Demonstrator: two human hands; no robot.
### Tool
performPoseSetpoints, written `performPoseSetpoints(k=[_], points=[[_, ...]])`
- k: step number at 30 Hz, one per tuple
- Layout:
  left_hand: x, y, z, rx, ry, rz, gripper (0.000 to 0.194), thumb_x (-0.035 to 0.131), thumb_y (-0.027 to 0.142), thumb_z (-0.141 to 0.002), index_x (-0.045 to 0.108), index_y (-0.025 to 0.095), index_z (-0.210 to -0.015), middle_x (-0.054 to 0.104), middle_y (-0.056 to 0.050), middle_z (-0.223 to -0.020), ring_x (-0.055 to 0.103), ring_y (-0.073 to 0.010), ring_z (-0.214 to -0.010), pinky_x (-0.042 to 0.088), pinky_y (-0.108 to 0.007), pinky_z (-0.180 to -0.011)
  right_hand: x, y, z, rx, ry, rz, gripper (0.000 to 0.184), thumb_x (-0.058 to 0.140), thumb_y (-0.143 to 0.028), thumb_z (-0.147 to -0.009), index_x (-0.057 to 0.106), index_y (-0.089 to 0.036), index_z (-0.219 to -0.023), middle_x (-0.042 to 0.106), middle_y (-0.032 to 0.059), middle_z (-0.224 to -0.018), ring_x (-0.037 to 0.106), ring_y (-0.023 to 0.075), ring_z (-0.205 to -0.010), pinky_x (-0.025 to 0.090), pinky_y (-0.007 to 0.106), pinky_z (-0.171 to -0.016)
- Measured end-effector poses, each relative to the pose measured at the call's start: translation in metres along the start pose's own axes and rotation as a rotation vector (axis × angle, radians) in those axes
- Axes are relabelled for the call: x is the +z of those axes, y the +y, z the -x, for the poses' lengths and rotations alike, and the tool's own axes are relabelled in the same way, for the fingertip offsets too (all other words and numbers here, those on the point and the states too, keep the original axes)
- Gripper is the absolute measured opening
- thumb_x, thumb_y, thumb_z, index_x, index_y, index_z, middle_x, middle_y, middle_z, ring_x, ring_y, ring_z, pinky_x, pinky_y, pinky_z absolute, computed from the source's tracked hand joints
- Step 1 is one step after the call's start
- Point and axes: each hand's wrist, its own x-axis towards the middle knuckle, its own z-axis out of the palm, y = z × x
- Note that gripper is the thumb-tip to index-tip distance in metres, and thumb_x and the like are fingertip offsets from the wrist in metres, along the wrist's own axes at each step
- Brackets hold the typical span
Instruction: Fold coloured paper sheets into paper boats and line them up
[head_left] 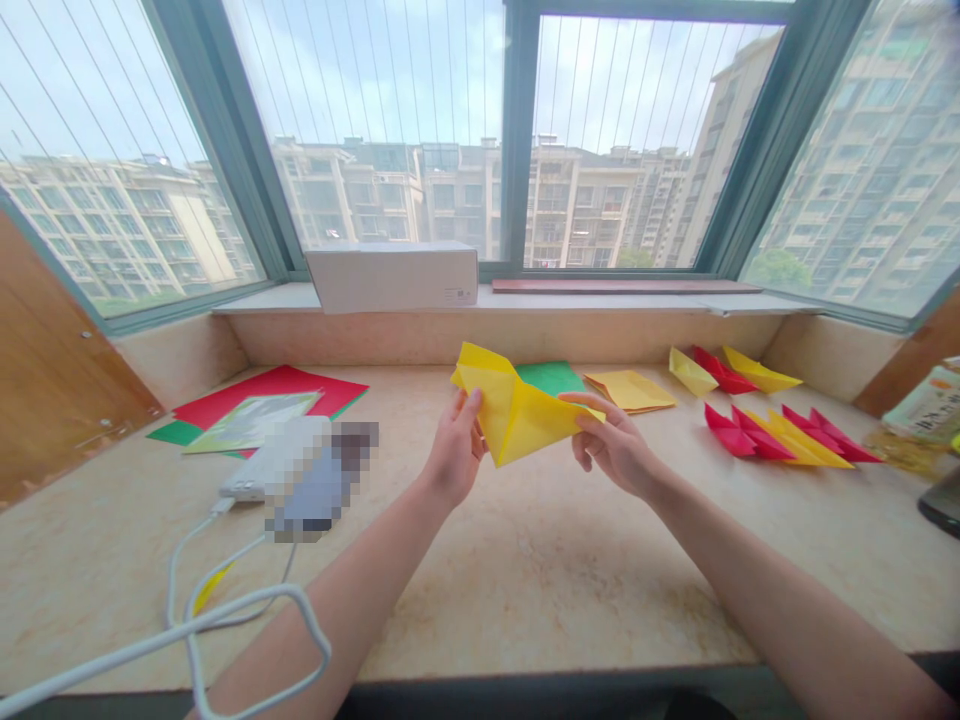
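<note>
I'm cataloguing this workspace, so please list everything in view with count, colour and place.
Folded paper: 1, yellow, between both hands
Green paper: 1, green, behind folded paper
Flat folded sheet: 1, orange-yellow, right of green paper
Rear paper boats: 3, yellow and red, right
Front folded pieces: count unclear, red and yellow, before boats
Sheets: count unclear, red and green, left
Packet: 1, pale green, on sheets
Device: 1, white, left
Blurred item: 1, bluish, beside device
Cable: count unclear, white, lower left
Scrap: 1, yellow, by cable
Box: 1, white, sill
Strip: 1, reddish-brown, sill
Bottle: 1, clear, right edge
Dark object: 1, black, below bottle
Countertop: 1, beige, beneath
Window frame: 1, grey-green, behind
Buildings: several, beige, outside
Left hand, right hand: 2, bare, centre
</note>
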Motion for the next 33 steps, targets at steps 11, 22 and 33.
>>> performPoseSetpoints(k=[11,22,33], points=[[-0.008,-0.003,-0.006,0.175,0.151,-0.192,0.067,0.065,0.028,-0.086,0.034,0.033,-0.145,0.074,-0.003,-0.103,0.071,-0.0205,-0.096,0.056,-0.033,-0.086,0.004,0.006,0.003,0.024,-0.105,0.025,0.045,0.062,-0.040,-0.090,0.054,-0.020,-0.129,0.066,-0.0002,-0.061,0.060,0.0146,-0.049,0.046,0.026,-0.048],[-0.005,0.005,-0.004,0.186,0.174,-0.068,0.071,0.064,0.031,-0.087,0.027,0.035,-0.148,0.069,-0.003,-0.118,0.069,-0.0165,-0.099,0.055,-0.029,-0.087,0.004,0.005,0.004,0.031,-0.082,-0.007,0.046,0.063,-0.042,-0.088,0.055,-0.021,-0.128,0.067,0.0004,-0.063,0.060,0.0152,-0.050,0.046,0.027,-0.048],[-0.008,0.002,-0.009,0.157,0.117,-0.071,0.032,0.062,0.040,-0.087,0.060,0.021,-0.112,0.071,-0.007,-0.110,0.066,-0.0210,-0.106,0.053,-0.029,-0.089,0.001,0.003,0.004,0.041,-0.112,-0.048,0.036,0.068,-0.036,-0.083,0.064,-0.021,-0.116,0.067,0.0020,-0.070,0.061,0.0158,-0.052,0.047,0.027,-0.045]])
